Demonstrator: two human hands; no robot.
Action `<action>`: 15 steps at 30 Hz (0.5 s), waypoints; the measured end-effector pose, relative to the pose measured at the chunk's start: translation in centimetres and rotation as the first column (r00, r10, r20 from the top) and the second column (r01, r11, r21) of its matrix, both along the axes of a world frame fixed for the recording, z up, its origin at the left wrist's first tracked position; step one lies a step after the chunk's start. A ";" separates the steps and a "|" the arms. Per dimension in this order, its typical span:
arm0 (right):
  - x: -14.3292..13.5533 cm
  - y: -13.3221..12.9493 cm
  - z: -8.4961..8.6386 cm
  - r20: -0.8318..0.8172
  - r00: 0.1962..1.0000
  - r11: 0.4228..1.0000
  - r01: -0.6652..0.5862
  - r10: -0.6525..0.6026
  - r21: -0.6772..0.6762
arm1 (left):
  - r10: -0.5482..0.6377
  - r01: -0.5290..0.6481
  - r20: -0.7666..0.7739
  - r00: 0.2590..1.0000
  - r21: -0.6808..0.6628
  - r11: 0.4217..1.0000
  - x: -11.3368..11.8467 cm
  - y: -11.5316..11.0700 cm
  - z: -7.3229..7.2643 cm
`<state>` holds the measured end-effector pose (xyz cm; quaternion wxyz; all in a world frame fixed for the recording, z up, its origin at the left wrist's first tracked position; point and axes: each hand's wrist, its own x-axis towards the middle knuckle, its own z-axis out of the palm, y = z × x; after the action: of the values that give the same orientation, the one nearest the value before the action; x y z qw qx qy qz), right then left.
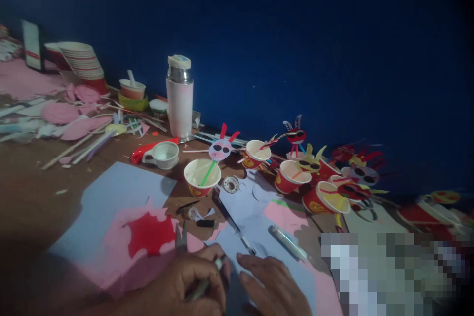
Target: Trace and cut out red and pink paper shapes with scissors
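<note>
My left hand [192,279] is closed round a slim, pale, pen-like object [199,290], mostly hidden by the fingers. Grey pointed scissor blades [181,238] show just beyond its knuckles, beside a jagged red paper cutout [152,234] on pink paper [114,237]. Over light blue paper [242,210], my right hand [276,284] has its fingers stretched out and apart, with nothing seen in them. A dark, slim tool with a metal end [237,229] lies just ahead of the right fingertips. To their right rests a clear tube [289,243].
Ahead stand a paper cup with a paper face on a green straw [202,175], a small white cup [165,155] and a flask [180,101]. Several decorated cups [292,177] line the right. Stacked cups [81,61] and paper strips [87,145] occupy the left. A blue wall [259,49] rises behind.
</note>
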<state>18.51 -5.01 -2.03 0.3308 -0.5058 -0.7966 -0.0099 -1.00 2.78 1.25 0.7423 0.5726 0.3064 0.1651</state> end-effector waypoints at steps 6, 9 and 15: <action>1.7 2.1 0.6 -0.049 0.997 0.987 0.060 -0.068 -0.147 | 0.073 -0.075 0.060 0.995 0.034 0.997 -1.0 0.6 -0.5; 0.2 4.5 0.0 0.006 0.998 0.972 0.061 -0.061 -0.225 | 0.048 -0.050 0.029 0.998 0.075 0.996 -1.1 0.3 -0.1; -3.2 8.1 -1.1 0.184 0.983 0.950 0.055 0.003 -0.309 | -0.081 0.084 -0.027 0.996 0.149 0.985 -1.3 0.0 0.4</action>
<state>15.31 3.11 -3.17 0.1722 -0.5594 -0.8082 0.0657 -2.27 2.82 1.60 0.6999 0.6408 0.2769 0.1507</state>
